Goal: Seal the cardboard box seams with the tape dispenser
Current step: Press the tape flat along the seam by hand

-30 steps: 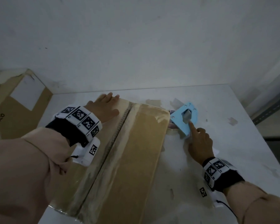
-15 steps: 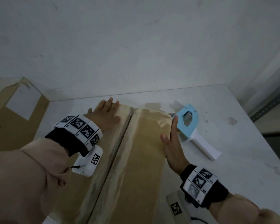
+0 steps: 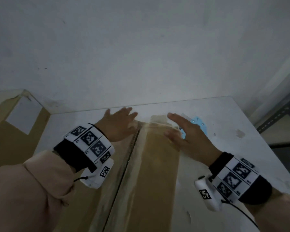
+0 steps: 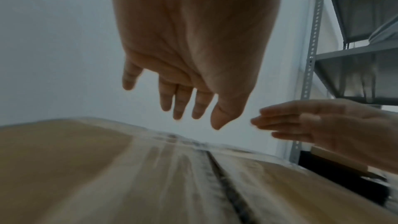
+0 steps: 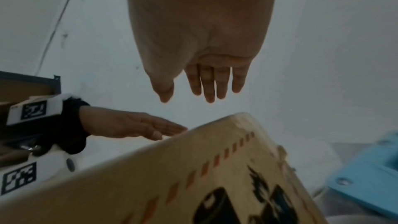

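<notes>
Cardboard box point(image 3: 151, 173) below both flat, empty grips, blue tape dispenser point(image 3: 197, 125) beside right hand point(image 3: 189, 136)

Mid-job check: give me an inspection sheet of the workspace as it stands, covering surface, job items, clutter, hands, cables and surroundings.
Surface: white table, scuffed, with tape scraps stuck on it.
Job's things: cardboard box lies flat, centre seam under glossy tape; blue tape dispenser on the table to the box's right, mostly hidden behind the right hand.
Clutter: tape scrap right of the dispenser.
Hands: left hand open above the box's far left; right hand open above its far right edge; neither holds anything.
Cables: black cord from the right wrist camera.
Surroundings: white wall; second cardboard box at left; metal shelving at right.
</notes>
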Available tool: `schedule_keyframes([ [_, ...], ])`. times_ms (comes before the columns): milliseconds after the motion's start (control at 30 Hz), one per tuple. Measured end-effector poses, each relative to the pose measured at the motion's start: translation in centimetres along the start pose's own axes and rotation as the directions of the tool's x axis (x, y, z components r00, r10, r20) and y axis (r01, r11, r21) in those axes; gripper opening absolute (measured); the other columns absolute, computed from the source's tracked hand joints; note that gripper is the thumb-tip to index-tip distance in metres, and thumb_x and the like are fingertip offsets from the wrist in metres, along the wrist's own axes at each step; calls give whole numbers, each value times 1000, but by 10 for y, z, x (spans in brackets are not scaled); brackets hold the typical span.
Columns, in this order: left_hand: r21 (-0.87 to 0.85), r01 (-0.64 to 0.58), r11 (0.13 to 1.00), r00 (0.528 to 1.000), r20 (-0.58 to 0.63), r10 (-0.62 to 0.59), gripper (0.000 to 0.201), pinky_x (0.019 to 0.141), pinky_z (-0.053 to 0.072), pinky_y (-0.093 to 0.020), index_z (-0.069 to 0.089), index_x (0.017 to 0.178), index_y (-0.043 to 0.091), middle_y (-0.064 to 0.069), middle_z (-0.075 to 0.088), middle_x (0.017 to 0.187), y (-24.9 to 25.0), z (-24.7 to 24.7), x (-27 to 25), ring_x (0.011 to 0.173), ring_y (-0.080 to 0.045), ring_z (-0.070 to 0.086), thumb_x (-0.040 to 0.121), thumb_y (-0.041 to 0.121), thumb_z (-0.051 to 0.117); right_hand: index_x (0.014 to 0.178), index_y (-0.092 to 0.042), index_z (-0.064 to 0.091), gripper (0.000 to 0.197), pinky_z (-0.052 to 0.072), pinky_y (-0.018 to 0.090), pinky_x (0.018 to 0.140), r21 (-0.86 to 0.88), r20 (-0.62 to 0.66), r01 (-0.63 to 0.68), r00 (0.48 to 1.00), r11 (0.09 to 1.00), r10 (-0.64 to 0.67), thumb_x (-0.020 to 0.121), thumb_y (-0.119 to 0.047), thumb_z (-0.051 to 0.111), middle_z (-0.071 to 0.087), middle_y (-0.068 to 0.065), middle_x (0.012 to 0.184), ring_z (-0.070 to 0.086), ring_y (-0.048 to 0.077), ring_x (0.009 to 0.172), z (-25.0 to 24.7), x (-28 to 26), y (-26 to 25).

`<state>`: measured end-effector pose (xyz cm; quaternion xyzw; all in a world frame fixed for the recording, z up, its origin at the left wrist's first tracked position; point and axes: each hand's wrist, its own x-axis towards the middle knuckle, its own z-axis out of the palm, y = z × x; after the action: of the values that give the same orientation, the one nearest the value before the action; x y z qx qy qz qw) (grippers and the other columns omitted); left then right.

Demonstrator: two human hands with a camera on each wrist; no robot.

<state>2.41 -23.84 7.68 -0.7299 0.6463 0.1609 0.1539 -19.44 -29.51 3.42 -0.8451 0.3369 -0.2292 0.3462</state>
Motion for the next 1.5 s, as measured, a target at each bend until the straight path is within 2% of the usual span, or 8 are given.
schedule_keyframes([
  [100, -95, -165, 982, 986, -55, 160, 52, 113, 24, -37, 20, 146, 19, -3, 25, 152, 9, -3, 8, 137, -20, 28, 98, 32, 34, 128, -7, 49, 45, 36, 28, 97, -181, 67, 142, 989, 973, -132, 89, -25, 59, 54, 8, 127, 51, 23, 116, 13, 19, 4],
  [200, -71, -173, 982, 985, 5, 174, 50, 109, 29, -38, 23, 145, 14, -7, 29, 148, 7, 1, 19, 132, -24, 34, 99, 30, 32, 130, -4, 46, 44, 37, 35, 96, -331, 143, 193, 978, 924, -153, 90, -15, 57, 54, 16, 125, 50, 31, 114, 25, 34, 6],
  [533, -135, -136, 981, 986, 80, 148, 42, 96, 34, -35, 44, 128, 16, -5, 51, 124, -2, 5, 38, 110, -22, 47, 97, 41, 31, 124, -8, 49, 64, 39, 35, 90, -329, 93, -30, 994, 944, 64, 87, -57, 34, 59, 11, 114, 54, 27, 105, 44, 34, 9],
  [767, -115, -78, 990, 994, 63, 86, 39, 101, 30, -41, 48, 120, 22, 3, 56, 109, -1, 2, 38, 101, -17, 50, 96, 46, 30, 99, -14, 54, 68, 37, 32, 75, -469, 45, -109, 988, 876, 147, 79, -72, 27, 62, 5, 93, 56, 22, 89, 38, 33, 15],
  [900, -29, -78, 997, 996, 52, 79, 41, 94, 30, -39, 50, 116, 20, 1, 57, 110, 4, 2, 38, 103, -20, 51, 95, 48, 29, 112, -14, 53, 84, 36, 37, 88, -551, 129, -24, 985, 834, 114, 71, -72, 8, 58, 5, 112, 53, 23, 103, 33, 40, 13],
  [1000, -57, -62, 996, 994, 81, 67, 43, 93, 32, -39, 49, 119, 22, -1, 59, 116, 4, 3, 40, 106, -21, 51, 95, 50, 26, 134, -18, 41, 64, 34, 40, 95, -409, 259, 130, 966, 903, -21, 84, -54, 23, 51, 4, 132, 50, 25, 113, 38, 50, 11],
  [1267, -126, 25, 992, 992, 129, -9, 48, 111, 11, -54, 42, 131, 32, 4, 51, 132, -7, 5, 40, 123, -19, 45, 96, 51, 15, 118, -13, 53, 74, 40, 39, 86, -416, 168, 38, 985, 909, 35, 81, -65, 15, 64, 6, 109, 59, 26, 96, 43, 41, 3],
  [1500, -74, 123, 990, 987, 109, -115, 55, 109, -14, -61, 52, 113, 20, -2, 63, 114, -22, 8, 32, 113, -20, 53, 95, 54, 12, 63, -12, 58, 65, 49, 31, 57, -546, 63, -163, 970, 822, 234, 87, -62, 24, 62, 4, 63, 61, 23, 62, 33, 25, 2],
])
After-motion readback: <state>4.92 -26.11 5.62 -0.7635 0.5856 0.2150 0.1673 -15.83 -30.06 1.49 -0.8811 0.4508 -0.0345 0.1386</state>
